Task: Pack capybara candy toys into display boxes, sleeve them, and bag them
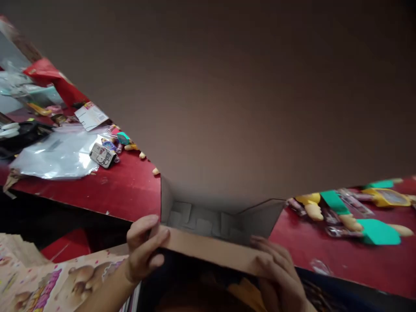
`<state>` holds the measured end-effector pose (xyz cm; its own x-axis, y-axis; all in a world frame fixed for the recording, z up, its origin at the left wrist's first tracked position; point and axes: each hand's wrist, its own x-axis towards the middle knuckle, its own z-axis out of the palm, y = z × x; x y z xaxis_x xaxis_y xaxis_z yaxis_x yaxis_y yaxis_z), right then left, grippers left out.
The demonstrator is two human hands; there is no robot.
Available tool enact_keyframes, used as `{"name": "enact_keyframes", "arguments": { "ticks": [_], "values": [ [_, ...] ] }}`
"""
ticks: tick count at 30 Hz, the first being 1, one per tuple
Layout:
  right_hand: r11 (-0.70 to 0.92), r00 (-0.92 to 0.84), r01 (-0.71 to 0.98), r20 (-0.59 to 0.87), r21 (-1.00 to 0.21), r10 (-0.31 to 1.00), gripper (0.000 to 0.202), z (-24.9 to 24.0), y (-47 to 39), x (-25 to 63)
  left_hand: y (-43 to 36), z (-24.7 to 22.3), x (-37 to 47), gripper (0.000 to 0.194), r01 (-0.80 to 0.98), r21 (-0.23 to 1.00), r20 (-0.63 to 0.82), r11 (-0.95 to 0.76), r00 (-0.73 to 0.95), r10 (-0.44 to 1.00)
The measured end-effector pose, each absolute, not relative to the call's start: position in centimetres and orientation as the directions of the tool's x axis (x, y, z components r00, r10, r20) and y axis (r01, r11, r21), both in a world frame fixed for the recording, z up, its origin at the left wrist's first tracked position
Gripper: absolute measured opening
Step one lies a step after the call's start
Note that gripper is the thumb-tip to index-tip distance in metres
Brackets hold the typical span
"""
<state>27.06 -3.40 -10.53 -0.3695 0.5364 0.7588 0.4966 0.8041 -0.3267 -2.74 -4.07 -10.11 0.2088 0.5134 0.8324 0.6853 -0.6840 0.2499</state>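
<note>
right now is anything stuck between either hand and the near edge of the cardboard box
Nothing visible: the left hand and right hand both hold the cardboard box's near edge directly.

plain brown cardboard box point(227, 108) on my remote feed, red tabletop point(130, 186), teal-green piece point(380, 232) I see as one flat colour, yellow-framed piece point(377, 197), pale case point(102, 155) with a black-outlined cartoon, cream printed packaging point(81, 284) carrying brown bears and purple lettering
</note>
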Motion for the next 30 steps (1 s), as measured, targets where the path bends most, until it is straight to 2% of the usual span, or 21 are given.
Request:
{"name": "enact_keyframes", "arguments": {
  "ticks": [2,3,6,8,10,12,15,18,21,26,30],
  "values": [
    [0.758,-0.400,0.609,0.734,-0.235,0.549,0.035,-9.3,-2.7,28.0,-3.6,-8.7,-2.4,0.029,0.777,0.067,0.815,-0.626,0.319,0.484],
    [0.702,-0.375,0.688,0.740,-0.182,0.559,0.030,-8.7,-2.2,28.5,-3.2,-8.0,-2.1,0.025,0.799,0.022,0.792,-0.601,0.353,0.498],
    [0.598,-0.433,0.802,0.708,0.018,0.559,0.022,-7.7,-1.1,29.1,-2.3,-6.0,-1.0,0.018,0.843,-0.027,0.687,-0.537,0.406,0.603],
    [0.608,-0.536,0.786,0.608,0.108,0.586,0.032,-7.1,-0.6,28.7,-1.8,-4.8,0.0,0.023,0.861,-0.060,0.612,-0.505,0.432,0.663],
    [0.555,-0.540,0.818,0.533,0.151,0.651,0.037,-6.5,-0.3,27.8,-1.3,-3.9,1.1,0.033,0.866,-0.108,0.545,-0.488,0.462,0.700],
    [0.481,-0.491,0.859,0.544,0.174,0.680,0.038,-6.0,0.3,26.5,-0.6,-3.1,2.2,0.039,0.850,-0.171,0.508,-0.498,0.509,0.695],
    [0.520,-0.476,0.848,0.584,0.106,0.658,0.038,-5.7,1.5,25.0,0.6,-2.6,3.5,0.038,0.795,-0.236,0.484,-0.559,0.595,0.642],
    [0.636,-0.466,0.770,0.640,-0.047,0.611,0.025,-6.0,2.5,24.5,1.5,-3.2,3.8,0.027,0.785,-0.110,0.575,-0.609,0.551,0.605],
    [0.680,-0.394,0.725,0.745,-0.108,0.538,0.013,-6.7,2.8,24.9,2.0,-4.9,3.0,0.020,0.795,0.046,0.726,-0.604,0.389,0.567],
    [0.668,-0.379,0.744,0.830,0.011,0.408,0.018,-8.5,3.1,25.7,2.1,-7.3,2.0,0.029,0.818,0.055,0.758,-0.573,0.339,0.557],
    [0.612,-0.347,0.790,0.854,0.044,0.387,0.021,-9.6,3.4,26.4,2.6,-7.6,2.0,0.043,0.738,0.100,0.816,-0.667,0.323,0.480]
  ]
}}
